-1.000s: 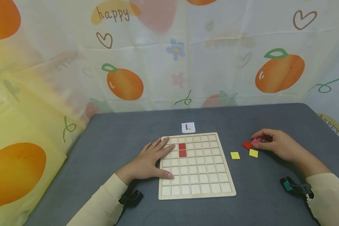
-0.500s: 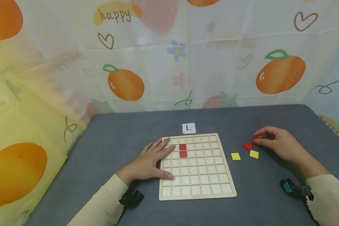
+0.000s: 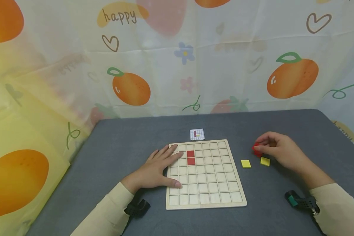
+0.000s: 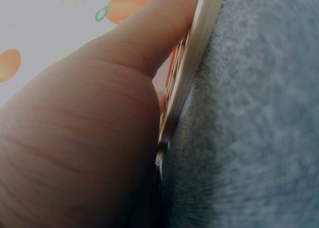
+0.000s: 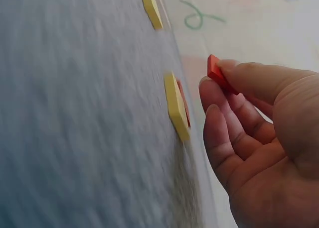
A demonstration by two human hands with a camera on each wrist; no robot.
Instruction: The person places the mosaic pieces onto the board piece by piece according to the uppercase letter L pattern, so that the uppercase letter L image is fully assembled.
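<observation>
My right hand [image 3: 283, 151] pinches a red square tile [image 5: 219, 74] between thumb and fingertips, lifted off the table. Another red tile [image 3: 259, 155] lies below it, mostly covered from the head view. Close by are two yellow tiles, one [image 3: 265, 161] just under the hand and one [image 3: 245, 164] nearer the board. My left hand [image 3: 154, 167] rests with spread fingers on the left edge of a wooden grid board [image 3: 206, 207]. Two red tiles, an upper one [image 3: 190, 153] and a lower one [image 3: 191, 161], sit in adjoining cells of one column.
Behind the board lies a small printed card [image 3: 197, 134] with a grid and coloured squares. A grey cloth [image 3: 129, 134] covers the table. At the back and left hangs a fruit-patterned curtain [image 3: 165, 65].
The right hand has picked the red tile up off the table and carried it left, over the other red tile. My left hand stays in place on the board.
</observation>
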